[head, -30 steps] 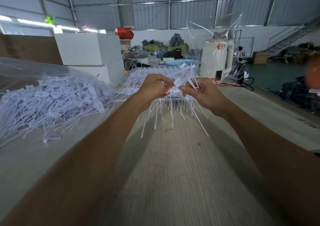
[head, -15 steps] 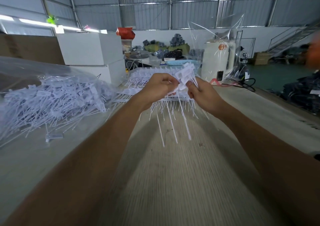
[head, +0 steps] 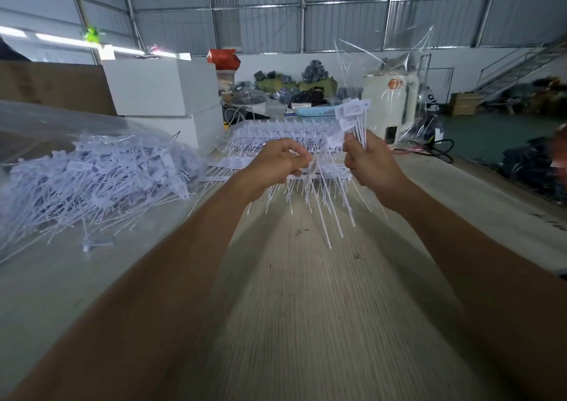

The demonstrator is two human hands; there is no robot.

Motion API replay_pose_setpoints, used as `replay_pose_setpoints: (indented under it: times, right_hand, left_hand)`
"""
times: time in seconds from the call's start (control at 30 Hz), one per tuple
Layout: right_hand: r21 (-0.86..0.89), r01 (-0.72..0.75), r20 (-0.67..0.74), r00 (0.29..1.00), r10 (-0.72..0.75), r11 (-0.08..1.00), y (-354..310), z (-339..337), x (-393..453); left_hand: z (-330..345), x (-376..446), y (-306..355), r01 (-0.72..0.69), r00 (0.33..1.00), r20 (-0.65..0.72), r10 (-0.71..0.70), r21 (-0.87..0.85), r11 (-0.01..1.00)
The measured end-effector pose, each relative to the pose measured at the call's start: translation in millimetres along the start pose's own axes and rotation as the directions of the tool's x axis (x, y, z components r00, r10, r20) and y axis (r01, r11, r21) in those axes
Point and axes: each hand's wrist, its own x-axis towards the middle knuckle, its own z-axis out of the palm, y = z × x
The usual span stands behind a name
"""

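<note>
Plastic ties, white, tagged: bunch (head: 353, 115) grasped upright in the right hand (head: 372, 167), tags uppermost; left hand (head: 276, 164), just beside, pinches a strip of ties (head: 321, 204), tails pointing down toward the worktop (head: 306, 324).

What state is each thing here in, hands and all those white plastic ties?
Left hand, pinching a few hanging ties, tails down.
Right hand, gripping an upright bundle of ties, tag heads up.
Heap of ties, loose on the table, partly under clear plastic.
Single tie, lying flat, apart from the heap.
</note>
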Motion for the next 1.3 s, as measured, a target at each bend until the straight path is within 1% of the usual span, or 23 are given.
replay_pose_setpoints:
  times: [0.07, 0.13, 0.2, 0.37, 0.47, 0.53, 0.63, 0.7, 0.8, 0.9, 1.0, 1.07, 1.1, 1.13, 1.2, 1.27, 1.3]
  right_hand:
    - [0.083, -0.046, 0.034, 0.998, 0.044, 0.996, -1.2, 0.1, 0.3]
    - [0.148, -0.075, 0.065, 0.996, 0.066, 0.986, -2.2, 0.5, 1.5]
    - [0.187, -0.086, 0.08, 0.994, 0.073, 0.979, -2.6, 0.1, 3.0]
    - [0.27, -0.131, 0.122, 0.987, 0.1, 0.954, 0.5, -3.9, 5.4]
    - [0.333, -0.16, 0.208, 0.974, 0.093, 0.929, 1.7, -4.6, 6.9]
    - [0.344, -0.172, 0.247, 0.965, 0.088, 0.923, 1.8, -3.7, 7.7]
    - [0.34, -0.183, 0.247, 0.964, 0.1, 0.923, 4.2, -4.8, 7.4]
    - [0.302, -0.185, 0.213, 0.969, 0.123, 0.935, 6.2, -8.3, 7.9]
    - [0.149, -0.159, 0.122, 0.982, 0.142, 0.976, 8.1, -12.2, 7.1]
    - [-0.046, -0.041, 0.031, 0.999, 0.043, 0.998, 9.4, -8.8, 4.3]
    - [-0.243, 0.087, -0.008, 0.996, -0.091, 0.966, 11.9, -4.2, 3.2]
    - [-0.362, 0.113, -0.027, 0.991, -0.132, 0.925, 14.3, -4.1, 4.2]
    - [-0.391, 0.095, -0.055, 0.991, -0.126, 0.916, 16.7, -5.5, 5.5]
    - [-0.37, 0.049, -0.095, 0.991, -0.09, 0.928, 20.7, -8.3, 7.3]
    - [-0.198, -0.083, -0.155, 0.987, 0.052, 0.977, 30.2, -17.8, 10.1]
    - [-0.003, -0.18, -0.15, 0.973, 0.178, 0.984, 38.2, -28.1, 9.7]
    - [0.054, -0.203, -0.132, 0.969, 0.209, 0.978, 41.0, -31.6, 8.6]
  left_hand:
    - [2.9, 0.2, 3.0, 0.01, 1.0, -0.001, -0.01, 0.0, 1.0]
    - [6.0, -1.0, 2.2, 0.02, 0.999, 0.046, -0.022, 0.039, 0.999]
    - [8.9, -1.0, -0.4, 0.001, 0.997, 0.083, -0.006, 0.065, 0.998]
    - [10.5, 0.2, 2.5, -0.059, 0.997, 0.037, 0.061, -0.039, 0.997]
    - [14.5, 0.6, 4.2, -0.097, 0.992, 0.072, 0.099, -0.032, 0.995]
    - [17.1, 1.0, 4.7, -0.123, 0.99, 0.074, 0.124, -0.017, 0.992]
    - [17.7, 2.2, 4.7, -0.157, 0.987, 0.049, 0.156, 0.022, 0.987]
    - [15.8, 3.6, 3.6, -0.164, 0.986, 0.01, 0.164, 0.082, 0.983]
    - [11.8, 6.0, 1.5, -0.172, 0.981, -0.056, 0.187, 0.209, 0.963]
    - [9.8, 5.9, 0.7, -0.195, 0.973, -0.066, 0.221, 0.281, 0.94]
    - [9.9, 4.7, 0.9, -0.205, 0.968, -0.072, 0.239, 0.318, 0.926]
    - [10.3, 3.9, 1.9, -0.206, 0.968, -0.069, 0.242, 0.336, 0.919]
    - [10.3, 3.8, 2.5, -0.207, 0.967, -0.065, 0.245, 0.352, 0.913]
    - [10.4, 3.7, 3.0, -0.211, 0.967, -0.058, 0.249, 0.371, 0.905]
    - [9.9, 3.7, 3.5, -0.223, 0.965, -0.045, 0.26, 0.392, 0.893]
    - [9.3, 3.8, 3.0, -0.224, 0.964, -0.049, 0.263, 0.389, 0.894]
    - [9.3, 4.0, 2.6, -0.222, 0.964, -0.054, 0.262, 0.385, 0.896]
